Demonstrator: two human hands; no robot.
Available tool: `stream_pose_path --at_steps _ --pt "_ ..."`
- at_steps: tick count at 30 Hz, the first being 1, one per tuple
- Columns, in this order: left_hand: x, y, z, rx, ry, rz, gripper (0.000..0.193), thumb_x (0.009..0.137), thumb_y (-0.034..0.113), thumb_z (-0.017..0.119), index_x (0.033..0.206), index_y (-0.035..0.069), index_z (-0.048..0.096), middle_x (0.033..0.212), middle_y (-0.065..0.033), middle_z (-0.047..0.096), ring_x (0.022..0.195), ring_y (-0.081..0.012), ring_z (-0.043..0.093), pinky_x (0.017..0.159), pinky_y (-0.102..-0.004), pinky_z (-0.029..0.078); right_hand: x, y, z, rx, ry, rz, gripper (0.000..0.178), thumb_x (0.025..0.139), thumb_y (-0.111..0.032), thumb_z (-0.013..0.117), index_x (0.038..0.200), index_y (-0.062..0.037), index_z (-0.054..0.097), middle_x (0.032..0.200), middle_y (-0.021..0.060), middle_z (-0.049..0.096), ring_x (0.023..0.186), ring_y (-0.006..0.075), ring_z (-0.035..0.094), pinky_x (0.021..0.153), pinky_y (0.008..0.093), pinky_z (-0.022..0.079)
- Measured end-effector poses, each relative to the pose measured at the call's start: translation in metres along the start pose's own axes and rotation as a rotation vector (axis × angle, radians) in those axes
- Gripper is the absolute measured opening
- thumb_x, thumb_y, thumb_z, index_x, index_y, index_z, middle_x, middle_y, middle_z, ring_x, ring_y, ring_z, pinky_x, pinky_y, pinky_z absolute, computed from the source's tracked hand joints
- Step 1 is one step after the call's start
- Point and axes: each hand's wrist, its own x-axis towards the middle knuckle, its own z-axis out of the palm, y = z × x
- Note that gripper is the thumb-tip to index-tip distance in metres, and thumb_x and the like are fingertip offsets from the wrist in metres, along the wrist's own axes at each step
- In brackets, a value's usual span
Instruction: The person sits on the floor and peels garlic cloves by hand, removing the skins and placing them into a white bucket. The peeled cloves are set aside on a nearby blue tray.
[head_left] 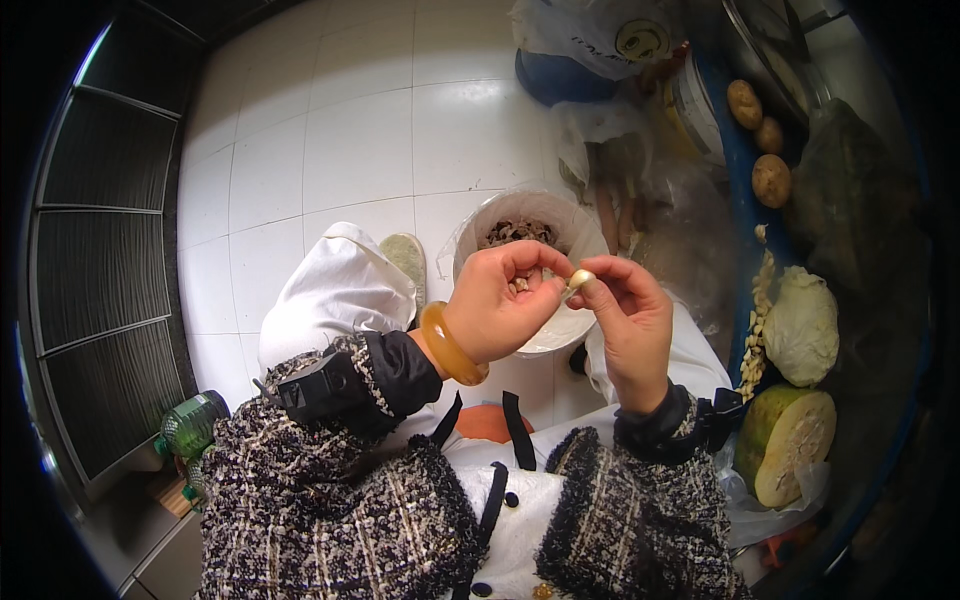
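My left hand (492,303) and my right hand (638,318) meet above a bin with a white liner (583,226). Between their fingertips is a pale garlic clove (579,279), pinched from both sides. Several more garlic cloves (518,286) sit in the curl of my left hand, partly hidden by its fingers. Dark brown scraps (524,232) fill part of the bin. To the right of my right hand, a row of pale garlic cloves (757,325) lies along the edge of a blue surface.
Beside the cloves are a cabbage (801,326) and a cut green gourd (785,445); potatoes (771,181) lie farther back. Plastic bags (690,240) crowd the right of the bin. A dark-panelled cabinet (105,250) and a green bottle (193,424) stand at left, beside white floor tiles (355,150).
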Motion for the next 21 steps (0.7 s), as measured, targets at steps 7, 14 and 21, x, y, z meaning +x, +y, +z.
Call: stream_pose_path --at_steps 7,14,21 --pt "-0.0003 -0.0015 -0.0013 -0.023 -0.084 -0.044 0.012 0.086 0.009 0.063 0.093 -0.001 0.065 0.076 0.004 0.059 0.067 -0.0005 0.046 0.058 -0.0172 0.037 -0.0005 -0.0013 -0.0007 -0.052 -0.007 -0.023 0.019 0.089 -0.004 0.063 0.107 0.0011 0.062 0.097 0.0038 0.065 0.088 0.0084 0.06 0.081 0.0219 0.048" --pt "0.0016 -0.0069 0.0035 0.019 -0.001 0.034 0.014 0.083 0.014 0.063 0.083 0.0 0.065 0.061 0.0032 0.051 0.057 -0.003 0.042 0.05 -0.0225 0.037 0.0009 -0.0011 -0.0008 -0.037 -0.035 0.004 0.018 0.091 -0.007 0.061 0.107 0.0007 0.06 0.097 0.0025 0.063 0.088 0.0088 0.059 0.083 0.0224 0.047" --pt "0.0062 -0.001 -0.0062 -0.418 -0.182 -0.359 0.029 0.095 0.031 0.045 0.091 0.005 0.058 0.064 0.0057 0.042 0.054 -0.0043 0.031 0.05 -0.0192 0.024 0.0039 -0.0084 -0.0042 0.22 -0.013 0.089 0.016 0.095 -0.01 0.052 0.107 0.0007 0.055 0.099 0.009 0.063 0.089 0.0151 0.062 0.084 0.029 0.051"
